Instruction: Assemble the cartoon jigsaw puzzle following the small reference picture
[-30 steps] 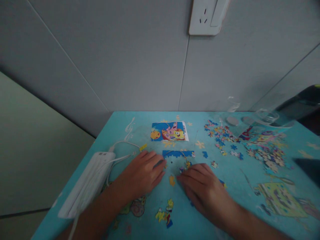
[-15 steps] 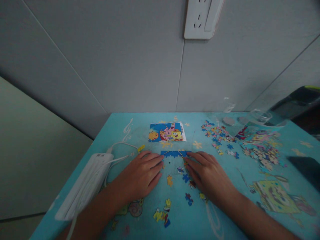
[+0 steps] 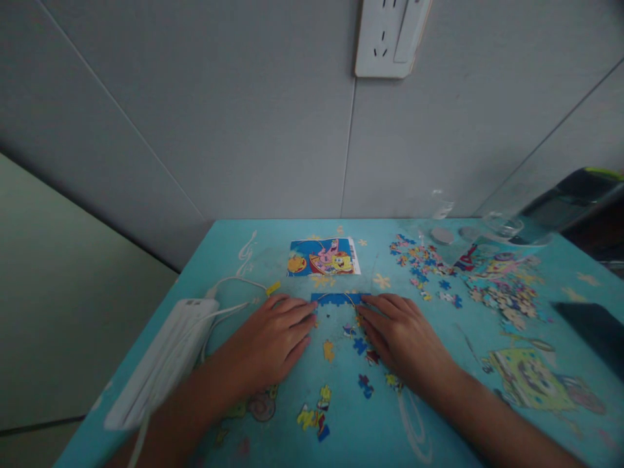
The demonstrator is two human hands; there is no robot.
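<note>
While both hands point(image 3: 273, 338) lie flat, blue strip point(image 3: 336, 299) sits between fingers point(image 3: 375, 304).

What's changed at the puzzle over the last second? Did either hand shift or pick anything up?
The right hand moved up and away from the near pieces to the right end of the blue joined strip, uncovering loose pieces beneath it. The left hand stayed flat at the strip's left end. Neither visibly lifted anything. The reference picture and the white power strip are unchanged.
</note>
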